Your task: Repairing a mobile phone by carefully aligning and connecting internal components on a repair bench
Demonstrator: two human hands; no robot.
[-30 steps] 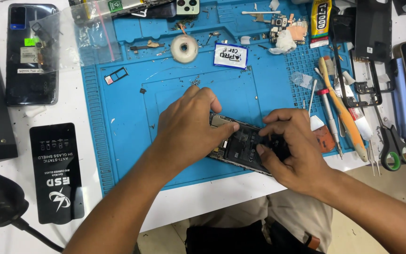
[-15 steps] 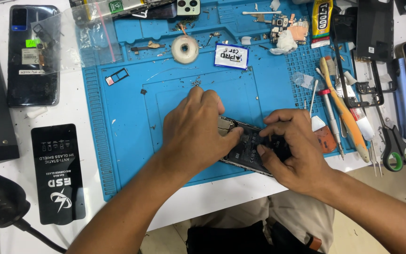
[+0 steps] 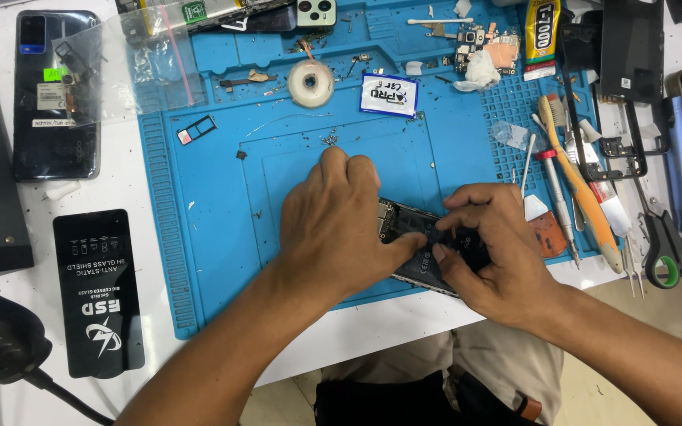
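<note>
A dark, opened phone (image 3: 414, 237) lies near the front edge of a blue work mat (image 3: 222, 237). My left hand (image 3: 333, 225) covers its left end, fingers curled down over it. From the right, my right hand (image 3: 487, 252) presses on the phone with thumb and fingertips. Most of the phone is hidden under both hands; only a strip of its inner parts shows between them.
A roll of tape (image 3: 310, 83), a small white label (image 3: 389, 95) and loose parts sit at the mat's back. Screwdrivers, a brush (image 3: 578, 185) and scissors (image 3: 665, 248) lie to the right. A dark phone (image 3: 53, 95), a clear bag and a black packet (image 3: 100, 292) are on the left.
Both hands have stayed on the phone. My left hand shifted slightly left and up along it, leaving a bit more of the phone's middle in sight.
</note>
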